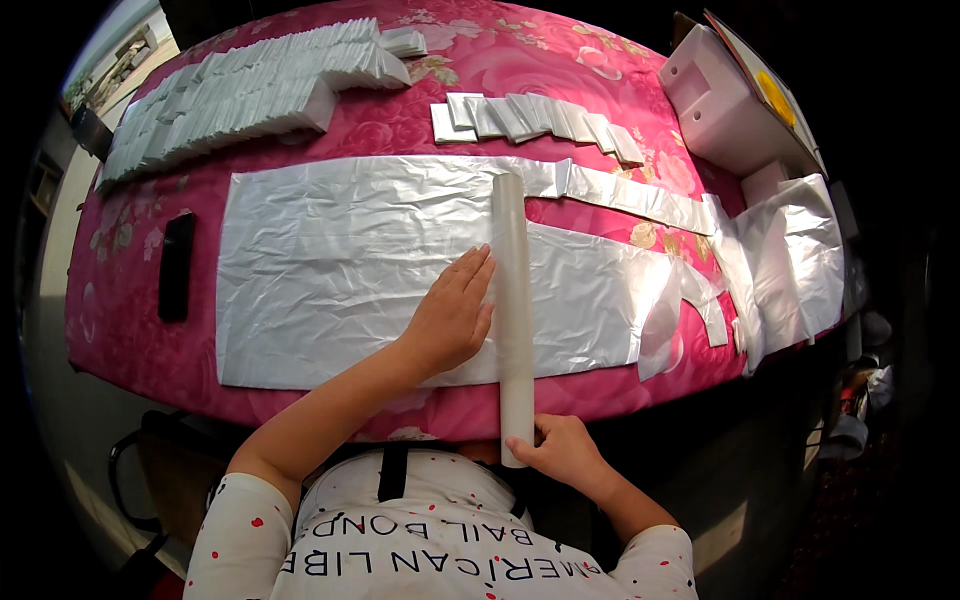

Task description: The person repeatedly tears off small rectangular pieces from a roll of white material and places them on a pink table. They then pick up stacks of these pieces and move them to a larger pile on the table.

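Note:
A large sheet of thin white plastic bags [340, 270] lies flat and slightly wrinkled on the table, its handle strips stretching to the right. Across it, pointing away from me, rests a long whitish tube [512, 300]. My left hand [449, 312] lies on the plastic just left of the tube, fingers stretched out, the side of the hand close against it. At the tube's near end, past the table's front edge, my right hand [566, 452] is closed around it, thumb on top.
Rows of folded white plastic packets [240, 95] stand at the far left; a few more packets [540, 117] lie fanned out behind the sheet. A black oblong object [177, 267] sits at left. A white foam box [735, 105] and a pile of crumpled plastic [790, 260] are at right. A pink flowered cloth [120, 340] covers the table.

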Action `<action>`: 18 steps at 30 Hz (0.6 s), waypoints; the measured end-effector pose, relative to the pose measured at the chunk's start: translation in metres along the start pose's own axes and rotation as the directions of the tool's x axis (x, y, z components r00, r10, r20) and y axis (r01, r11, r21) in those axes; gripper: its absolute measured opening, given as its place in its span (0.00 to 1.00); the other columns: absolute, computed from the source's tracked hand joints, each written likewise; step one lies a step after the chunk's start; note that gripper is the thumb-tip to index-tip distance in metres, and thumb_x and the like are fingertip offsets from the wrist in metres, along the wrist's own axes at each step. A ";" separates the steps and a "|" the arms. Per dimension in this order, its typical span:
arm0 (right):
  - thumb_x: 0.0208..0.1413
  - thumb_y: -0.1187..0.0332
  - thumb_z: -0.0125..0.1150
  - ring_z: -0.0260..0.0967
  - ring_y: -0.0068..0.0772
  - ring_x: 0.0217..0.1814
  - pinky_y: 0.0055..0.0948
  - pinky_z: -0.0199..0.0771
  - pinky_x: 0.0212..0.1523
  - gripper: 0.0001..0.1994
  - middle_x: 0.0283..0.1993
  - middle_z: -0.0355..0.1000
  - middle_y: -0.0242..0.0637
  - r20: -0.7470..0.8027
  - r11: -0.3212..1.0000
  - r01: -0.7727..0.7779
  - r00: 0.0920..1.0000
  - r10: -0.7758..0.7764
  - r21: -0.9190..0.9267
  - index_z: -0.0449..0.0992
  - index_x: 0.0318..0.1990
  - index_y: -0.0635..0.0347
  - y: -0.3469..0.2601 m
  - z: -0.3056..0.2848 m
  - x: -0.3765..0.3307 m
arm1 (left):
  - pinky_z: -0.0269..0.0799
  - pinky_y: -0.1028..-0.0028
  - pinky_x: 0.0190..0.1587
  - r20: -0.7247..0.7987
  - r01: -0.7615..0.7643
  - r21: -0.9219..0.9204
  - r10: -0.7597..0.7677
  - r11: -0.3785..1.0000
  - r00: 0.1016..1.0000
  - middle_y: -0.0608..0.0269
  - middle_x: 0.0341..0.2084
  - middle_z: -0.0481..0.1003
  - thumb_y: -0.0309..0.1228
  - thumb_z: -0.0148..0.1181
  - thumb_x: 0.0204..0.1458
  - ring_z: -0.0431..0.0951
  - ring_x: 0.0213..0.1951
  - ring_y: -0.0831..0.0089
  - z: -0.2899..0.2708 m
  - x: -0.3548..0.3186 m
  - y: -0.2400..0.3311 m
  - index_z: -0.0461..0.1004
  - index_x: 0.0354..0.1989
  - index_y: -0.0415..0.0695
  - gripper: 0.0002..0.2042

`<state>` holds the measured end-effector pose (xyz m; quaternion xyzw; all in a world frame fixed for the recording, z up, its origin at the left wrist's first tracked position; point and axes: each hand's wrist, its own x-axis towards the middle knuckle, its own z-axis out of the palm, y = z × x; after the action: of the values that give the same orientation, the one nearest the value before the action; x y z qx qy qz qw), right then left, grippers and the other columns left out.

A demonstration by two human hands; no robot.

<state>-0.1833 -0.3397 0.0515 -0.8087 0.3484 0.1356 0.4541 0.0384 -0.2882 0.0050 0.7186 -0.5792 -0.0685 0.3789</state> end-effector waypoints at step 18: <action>0.58 0.57 0.51 0.69 0.23 0.39 0.22 0.70 0.41 0.17 0.35 0.71 0.32 -0.062 0.475 0.134 0.985 -0.164 0.870 0.71 0.39 0.65 -0.047 -0.074 0.196 | 0.36 0.62 0.66 0.144 0.024 0.356 -0.080 0.934 0.986 0.41 0.62 0.48 0.33 0.38 0.52 0.44 0.66 0.55 0.021 -0.002 -0.004 0.49 0.60 0.28 0.28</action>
<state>-0.0172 -0.4716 0.0175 -0.4935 0.2908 -0.0869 0.8151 0.0294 -0.2958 -0.0135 0.7824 -0.5907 -0.0297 0.1953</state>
